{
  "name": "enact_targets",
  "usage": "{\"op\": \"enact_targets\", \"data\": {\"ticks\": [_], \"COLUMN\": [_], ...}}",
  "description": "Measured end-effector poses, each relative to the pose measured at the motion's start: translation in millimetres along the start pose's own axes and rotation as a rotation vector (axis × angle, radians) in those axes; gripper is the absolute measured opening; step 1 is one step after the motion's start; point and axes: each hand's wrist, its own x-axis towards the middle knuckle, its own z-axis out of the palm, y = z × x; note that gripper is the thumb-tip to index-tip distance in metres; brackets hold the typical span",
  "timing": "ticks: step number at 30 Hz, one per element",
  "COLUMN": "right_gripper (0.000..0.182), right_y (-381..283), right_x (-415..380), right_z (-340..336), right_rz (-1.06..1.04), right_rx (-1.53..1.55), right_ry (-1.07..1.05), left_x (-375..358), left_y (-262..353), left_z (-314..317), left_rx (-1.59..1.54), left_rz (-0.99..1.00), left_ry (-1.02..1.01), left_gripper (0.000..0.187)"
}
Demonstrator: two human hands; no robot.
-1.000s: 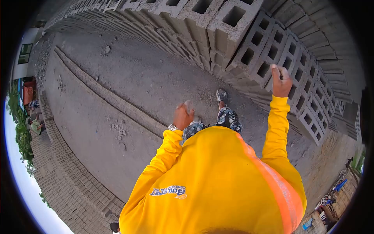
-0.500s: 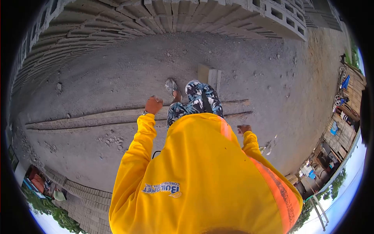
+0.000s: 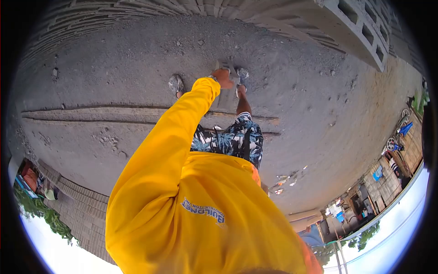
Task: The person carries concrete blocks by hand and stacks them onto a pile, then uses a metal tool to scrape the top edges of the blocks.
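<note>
- Left hand (image 3: 222, 78) reaches right down onto a grey concrete block (image 3: 225, 97); the fingers are too small here to tell whether they grip.
- Right hand is out of sight, so its state I can't call.
- The block sits on the dusty ground (image 3: 137, 59), between two shoes (image 3: 176, 84).
- Beyond, at upper right, stacked hollow blocks (image 3: 360, 27) loom.

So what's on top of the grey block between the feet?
The left hand is on the grey block. What's right under that hand is covered, so I can't see it.
</note>
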Motion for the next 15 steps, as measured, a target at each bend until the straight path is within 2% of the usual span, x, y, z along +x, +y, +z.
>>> {"op": "enact_targets", "data": {"ticks": [1,3,4,5,6,7,9,12,14,15], "right_gripper": [0.025,0.025,0.025,0.033,0.034,0.033,0.032,0.031,0.031,0.031], "right_y": [1.2,-2.2,-9.0,-26.2,-17.2,-38.8,-51.2,-75.3,-104.6,-125.3], "right_x": [15.7,34.2,46.5,54.0,68.7,71.9,88.4,115.1,129.3,139.7], "right_z": [-27.1,-91.8,-117.1,-145.4,-170.8,-194.5,-233.8,-249.2,-241.5,-233.2], "right_rz": [0.025,0.127,0.173,0.238,0.174,0.172,0.118,0.095,0.035,-0.005], "right_rx": [0.053,0.196,0.289,0.306,0.513,0.522,0.524,0.454,0.382,0.359], "right_ry": [-0.019,-0.015,0.007,0.097,0.181,0.282,0.291,0.28,0.246,0.231], "left_x": [31.9,52.9,64.8,80.1,87.8,93.4,105.9,114.2,119.0,110.3], "left_y": [3.3,19.9,21.7,17.9,19.8,19.9,20.7,30.4,15.2,21.3], "left_z": [4.7,39.6,50.0,49.8,54.9,54.8,41.5,30.0,73.8,54.7], "left_rx": [0.032,0.018,0.04,0.076,0.146,0.125,0.079,0.061,0.05,0.055], "left_rz": [-0.035,-0.133,-0.139,-0.138,-0.15,-0.172,-0.206,-0.273,-0.304,-0.314], "left_ry": [0.017,-0.088,-0.104,-0.102,-0.075,-0.142,-0.261,-0.392,-0.272,-0.201], "left_gripper": [0.067,0.072,0.072,0.072,0.072,0.072,0.073,0.071,0.069,0.069]}}
